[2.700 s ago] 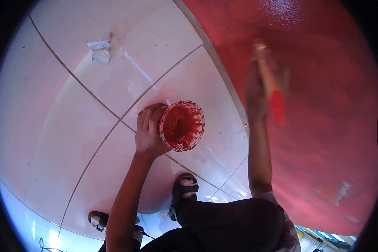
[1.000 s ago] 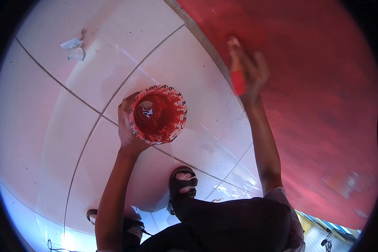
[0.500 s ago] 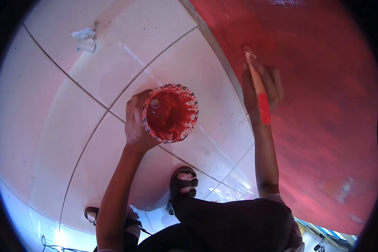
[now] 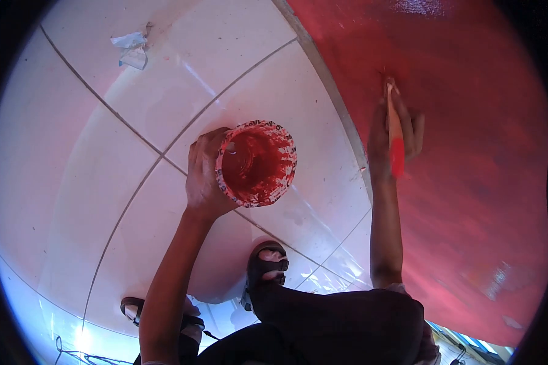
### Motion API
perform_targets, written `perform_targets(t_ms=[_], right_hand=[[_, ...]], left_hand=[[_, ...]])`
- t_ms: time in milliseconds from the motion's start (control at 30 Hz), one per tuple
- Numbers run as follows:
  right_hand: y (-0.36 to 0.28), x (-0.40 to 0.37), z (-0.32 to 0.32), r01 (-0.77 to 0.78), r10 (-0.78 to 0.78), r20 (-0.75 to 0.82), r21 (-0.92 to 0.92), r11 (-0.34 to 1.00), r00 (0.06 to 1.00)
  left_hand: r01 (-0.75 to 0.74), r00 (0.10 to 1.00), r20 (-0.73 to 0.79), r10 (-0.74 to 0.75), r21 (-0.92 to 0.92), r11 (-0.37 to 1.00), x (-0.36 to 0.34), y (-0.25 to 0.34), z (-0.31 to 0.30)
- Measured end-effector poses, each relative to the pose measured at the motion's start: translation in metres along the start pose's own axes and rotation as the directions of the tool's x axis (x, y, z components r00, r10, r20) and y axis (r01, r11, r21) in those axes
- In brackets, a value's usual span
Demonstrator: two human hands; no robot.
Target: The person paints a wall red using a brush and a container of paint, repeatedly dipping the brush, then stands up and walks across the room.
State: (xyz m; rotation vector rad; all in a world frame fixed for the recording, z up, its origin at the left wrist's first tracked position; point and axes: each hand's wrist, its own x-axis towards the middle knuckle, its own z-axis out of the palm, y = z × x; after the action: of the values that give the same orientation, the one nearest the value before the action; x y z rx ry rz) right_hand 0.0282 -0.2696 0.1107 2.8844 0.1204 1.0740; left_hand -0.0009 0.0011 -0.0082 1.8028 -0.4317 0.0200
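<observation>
My left hand (image 4: 207, 173) is wrapped round the side of a round tub (image 4: 289, 182) smeared with red paint, its mouth turned up toward me. Wet red paint (image 4: 246, 173) coats the inside, and its rim is streaked white and red with dark lettering. In my right hand (image 4: 411, 131) is a paintbrush (image 4: 394, 121) with a pale wooden handle and a red end pointing back at me. My fingertips are close against the red-painted wall (image 4: 463, 201). The brush's bristles are hidden beyond the fingers.
Large pale tiles (image 4: 128, 201) make up the floor, meeting the wall along a grey edge strip (image 4: 323, 67). A torn white scrap (image 4: 133, 48) lies at the upper left. My sandalled foot (image 4: 268, 264) stands below the tub. Dark cables (image 4: 73, 351) run along the lower left.
My right hand has moved right and slightly down along the wall with the paintbrush. The tub in my left hand has shifted slightly right. The whole view has tilted a little.
</observation>
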Motion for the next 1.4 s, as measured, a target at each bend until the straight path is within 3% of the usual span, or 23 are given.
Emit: perform_targets(t_ms=[100, 200, 233, 333, 433, 533, 633, 733, 833, 933, 1033, 1167, 1233, 1333, 1400], right_hand=[[-0.014, -0.005, -0.003, 0.092, -0.129, 0.131, 0.255, 0.963, 0.983], [0.006, -0.002, 0.011, 0.153, -0.189, 0.18, 0.197, 0.968, 0.965], [0.008, 0.003, 0.013, 0.177, -0.186, 0.061, 0.125, 0.976, 0.981], [-0.006, 0.014, 0.001, 0.142, -0.148, 0.046, 0.118, 0.983, 0.988], [0.006, 0.013, 0.005, 0.268, -0.294, 0.308, 0.124, 0.955, 0.905], [0.007, 0.008, -0.011, 0.059, -0.066, 0.344, 0.033, 0.998, 0.937], [0.0, 0.006, -0.018, -0.02, -0.033, 0.277, 0.189, 0.982, 0.96], [0.001, 0.013, -0.01, 0.152, -0.198, 0.309, 0.166, 0.974, 0.93], [-0.004, 0.015, 0.002, 0.186, -0.204, 0.312, 0.089, 0.979, 0.928], [0.001, 0.009, -0.008, 0.049, -0.046, 0.373, 0.001, 0.999, 0.927], [-0.006, 0.007, -0.01, 0.019, -0.073, 0.31, 0.174, 0.984, 0.948], [-0.013, 0.021, -0.002, 0.096, -0.13, 0.317, 0.122, 0.988, 0.939], [-0.002, 0.015, -0.006, 0.042, -0.057, 0.368, 0.05, 0.998, 0.928], [-0.001, 0.008, -0.013, -0.162, 0.088, 0.338, 0.197, 0.967, 0.937], [0.0, 0.01, -0.007, -0.087, 0.023, 0.302, 0.199, 0.976, 0.953]], left_hand=[[0.006, 1.0, -0.01, -0.006, -0.01, 1.0, 0.0, 0.0, 0.002], [0.016, 1.0, -0.019, -0.017, -0.054, 0.998, -0.001, -0.001, 0.004], [0.031, 0.999, -0.012, -0.031, -0.065, 0.997, -0.001, -0.002, 0.004], [0.049, 0.999, -0.02, -0.051, -0.071, 0.996, -0.001, 0.001, 0.001], [0.065, 0.997, -0.044, -0.07, -0.104, 0.992, -0.001, 0.003, 0.002], [0.062, 0.996, -0.063, -0.069, -0.108, 0.992, 0.001, 0.004, 0.002], [0.046, 0.996, -0.067, -0.054, -0.109, 0.993, 0.005, 0.003, 0.0], [-0.004, 0.997, -0.083, -0.001, -0.054, 0.999, 0.006, 0.005, -0.001], [-0.028, 0.997, -0.069, 0.026, -0.025, 0.999, 0.005, 0.006, -0.001], [-0.024, 0.997, -0.073, 0.021, -0.031, 0.999, 0.007, 0.005, -0.002], [-0.018, 0.997, -0.074, 0.016, -0.035, 0.999, 0.008, 0.005, -0.001], [-0.045, 0.996, -0.075, 0.043, -0.031, 0.999, 0.007, 0.004, 0.0], [-0.045, 0.996, -0.077, 0.043, -0.022, 0.999, 0.007, 0.003, 0.002], [-0.011, 0.998, -0.068, 0.01, -0.017, 1.0, 0.006, 0.004, 0.001], [-0.009, 0.998, -0.067, 0.008, -0.016, 1.0, 0.005, 0.004, 0.001]])
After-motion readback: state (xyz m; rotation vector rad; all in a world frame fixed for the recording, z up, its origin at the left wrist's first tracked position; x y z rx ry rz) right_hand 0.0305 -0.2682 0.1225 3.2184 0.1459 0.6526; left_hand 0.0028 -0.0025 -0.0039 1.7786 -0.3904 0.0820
